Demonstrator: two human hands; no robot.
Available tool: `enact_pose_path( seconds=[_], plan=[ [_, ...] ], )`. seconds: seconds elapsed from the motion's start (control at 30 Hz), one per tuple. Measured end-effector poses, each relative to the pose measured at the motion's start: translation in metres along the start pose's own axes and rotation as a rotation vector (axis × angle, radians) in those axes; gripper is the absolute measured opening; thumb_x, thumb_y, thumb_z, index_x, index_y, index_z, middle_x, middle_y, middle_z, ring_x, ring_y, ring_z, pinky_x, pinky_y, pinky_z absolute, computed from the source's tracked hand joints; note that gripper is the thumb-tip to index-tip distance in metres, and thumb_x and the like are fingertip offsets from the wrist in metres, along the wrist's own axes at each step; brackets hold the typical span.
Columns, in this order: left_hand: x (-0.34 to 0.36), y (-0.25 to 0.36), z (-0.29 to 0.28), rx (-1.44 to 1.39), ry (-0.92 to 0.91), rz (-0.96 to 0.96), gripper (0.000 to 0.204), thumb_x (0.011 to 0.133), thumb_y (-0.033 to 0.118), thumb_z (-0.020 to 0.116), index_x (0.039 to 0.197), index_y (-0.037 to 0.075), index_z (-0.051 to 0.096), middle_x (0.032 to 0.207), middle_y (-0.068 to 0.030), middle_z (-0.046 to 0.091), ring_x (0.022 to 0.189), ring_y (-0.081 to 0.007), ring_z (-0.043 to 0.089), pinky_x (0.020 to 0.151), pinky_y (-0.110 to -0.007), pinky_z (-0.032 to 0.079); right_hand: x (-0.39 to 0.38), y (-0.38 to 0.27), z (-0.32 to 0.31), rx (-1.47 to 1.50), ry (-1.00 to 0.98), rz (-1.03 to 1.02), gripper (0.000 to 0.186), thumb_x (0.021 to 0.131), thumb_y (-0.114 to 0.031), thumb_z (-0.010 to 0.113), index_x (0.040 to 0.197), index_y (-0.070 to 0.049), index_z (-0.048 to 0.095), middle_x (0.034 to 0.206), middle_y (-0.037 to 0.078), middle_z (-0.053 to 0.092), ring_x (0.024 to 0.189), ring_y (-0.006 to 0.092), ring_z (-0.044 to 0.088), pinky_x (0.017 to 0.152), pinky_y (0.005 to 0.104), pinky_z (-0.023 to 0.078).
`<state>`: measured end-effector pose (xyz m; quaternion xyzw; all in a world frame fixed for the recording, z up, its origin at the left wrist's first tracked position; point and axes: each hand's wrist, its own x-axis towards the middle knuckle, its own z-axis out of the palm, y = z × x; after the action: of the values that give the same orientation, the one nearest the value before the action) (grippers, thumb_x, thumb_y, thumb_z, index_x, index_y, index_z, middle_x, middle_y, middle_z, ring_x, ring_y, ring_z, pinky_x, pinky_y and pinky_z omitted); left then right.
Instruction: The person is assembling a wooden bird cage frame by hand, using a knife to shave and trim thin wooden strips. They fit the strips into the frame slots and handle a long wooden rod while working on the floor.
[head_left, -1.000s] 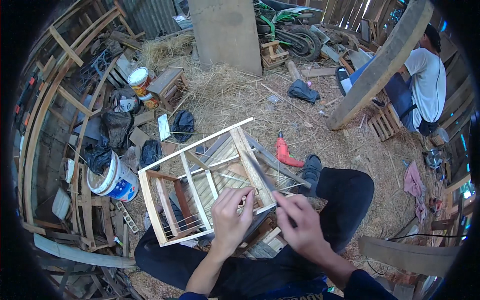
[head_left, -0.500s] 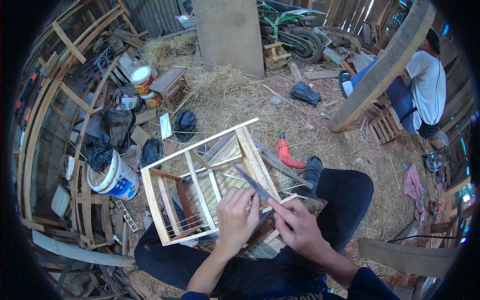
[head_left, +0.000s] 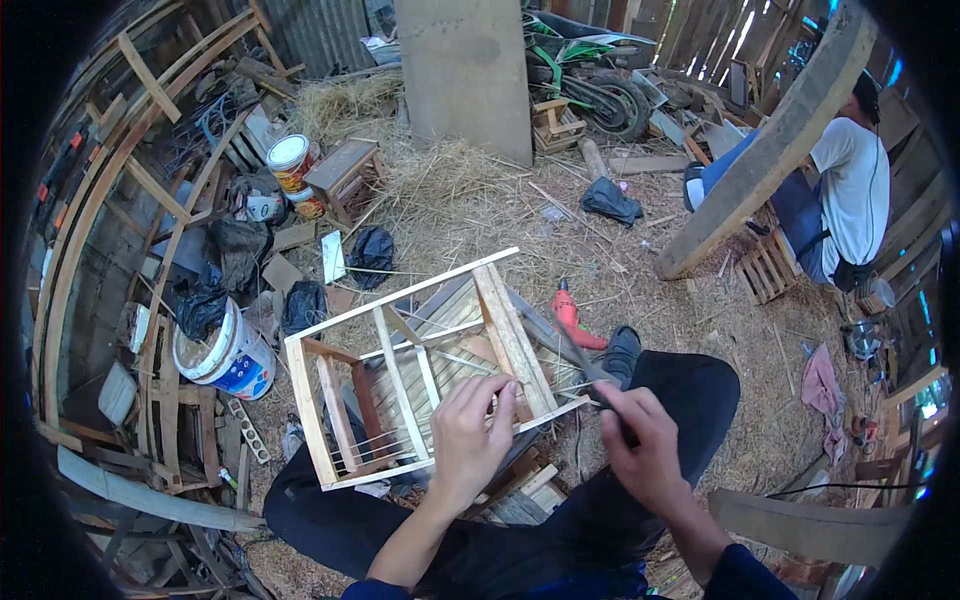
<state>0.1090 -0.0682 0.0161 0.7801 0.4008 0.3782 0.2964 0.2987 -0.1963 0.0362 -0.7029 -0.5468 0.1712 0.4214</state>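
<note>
My left hand [head_left: 472,425] is closed in a pinch over the light wooden frame [head_left: 297,415]; what its fingertips hold is too small or hidden to make out. To its right, my right hand [head_left: 645,450] grips the dark handle of a long metal knife [head_left: 590,365], its blade angled up and leftward near the frame's right end. The frame has cross slats and several thin rods, and lies tilted over a slatted wooden surface between my bent legs. A red drill [head_left: 566,318] lies on the ground beside my right shoe [head_left: 624,357].
A co-worker in a white shirt [head_left: 850,200] sits at right behind a slanted post [head_left: 730,200]. Paint buckets [head_left: 250,355], black bags [head_left: 372,255], a stool [head_left: 340,175] and wood scraps lie at left. A motorbike [head_left: 600,90] and upright board [head_left: 462,80] are at the back.
My right hand has swung right, away from my left hand, taking the knife with it. My left hand has stayed closed at about the same spot over the frame.
</note>
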Motion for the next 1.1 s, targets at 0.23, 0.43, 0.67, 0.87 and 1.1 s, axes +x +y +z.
enact_pose_path(
  seconds=[0.23,0.43,0.67,0.87,1.1],
  plan=[
    [-0.001,-0.002,0.002,-0.017,0.0,-0.007,0.009,0.096,0.005,0.073,0.104,0.0,0.074,0.089,-0.0159,0.071,0.08,-0.0351,0.07,0.073,-0.044,0.054,0.056,-0.032,0.032,0.281,-0.132,0.258,0.044,0.093,-0.017,0.083,0.131,-0.001,0.065,0.098,0.013,0.071,0.086,0.0136,0.067,0.078,0.0326,0.054],
    [-0.002,-0.005,0.001,0.023,-0.003,0.017,0.01,0.095,0.006,0.074,0.104,0.001,0.074,0.091,-0.0161,0.073,0.083,-0.0364,0.071,0.075,-0.046,0.054,0.065,-0.013,0.066,0.431,-0.048,0.202,0.036,0.092,-0.011,0.086,0.12,-0.001,0.066,0.092,0.0,0.069,0.092,0.0056,0.063,0.084,0.025,0.053],
    [0.0,-0.007,0.0,-0.008,0.009,0.019,0.011,0.096,0.009,0.074,0.104,0.002,0.075,0.091,-0.0153,0.072,0.084,-0.0358,0.071,0.077,-0.046,0.054,0.065,-0.005,0.062,0.625,-0.104,0.253,0.038,0.092,0.0,0.082,0.125,-0.001,0.062,0.098,0.004,0.074,0.091,0.0059,0.069,0.08,0.0221,0.055],
    [0.002,-0.008,-0.01,-0.039,-0.049,0.025,0.012,0.096,0.01,0.073,0.105,0.002,0.074,0.091,-0.0154,0.072,0.086,-0.0361,0.069,0.078,-0.046,0.054,0.067,-0.004,0.046,0.53,-0.067,0.273,0.035,0.095,-0.003,0.08,0.126,-0.003,0.064,0.093,0.002,0.073,0.085,0.0048,0.067,0.074,0.0215,0.051],
    [0.017,-0.016,-0.02,0.007,-0.159,0.088,0.011,0.096,0.006,0.073,0.106,0.002,0.074,0.099,-0.0155,0.07,0.085,-0.0346,0.071,0.076,-0.042,0.057,0.073,-0.013,0.049,0.173,-0.003,0.204,0.036,0.093,-0.012,0.082,0.123,0.0,0.066,0.096,0.009,0.074,0.09,0.0185,0.073,0.086,0.0339,0.055]
  ],
)
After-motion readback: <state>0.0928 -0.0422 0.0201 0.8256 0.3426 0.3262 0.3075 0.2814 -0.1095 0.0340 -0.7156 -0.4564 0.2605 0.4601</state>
